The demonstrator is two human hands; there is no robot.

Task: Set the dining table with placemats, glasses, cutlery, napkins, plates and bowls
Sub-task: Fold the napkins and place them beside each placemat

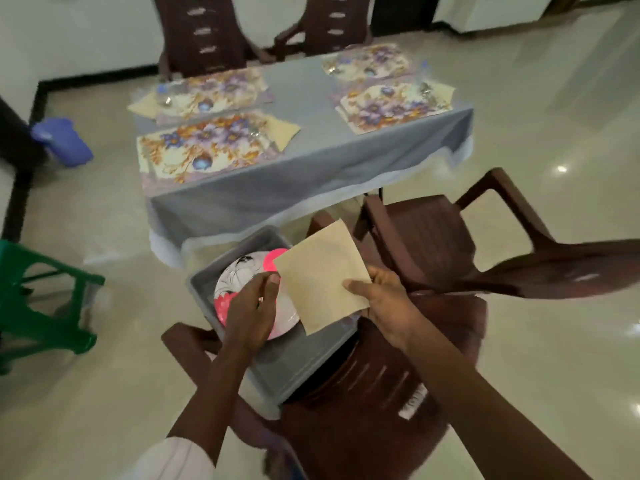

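Head view: right hand (381, 299) pinches napkin's (322, 275) near corner; relaxed left hand (252, 306) covers plate (229, 280).

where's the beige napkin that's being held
Head view, lower centre: the beige napkin is pinched in the right hand above the grey tub on the near brown chair, covering the right edge of the pink-patterned plate inside.

Domestic dining room: cloth-covered worktop (301, 157) at 12 o'clock bearing four floral placemats (204, 147); brown plastic armchairs (204, 32) at 12 and 4 o'clock; glossy tiled floor (536, 116); blue bucket (64, 142) at 10 o'clock; green stool (38, 306) at 8 o'clock.
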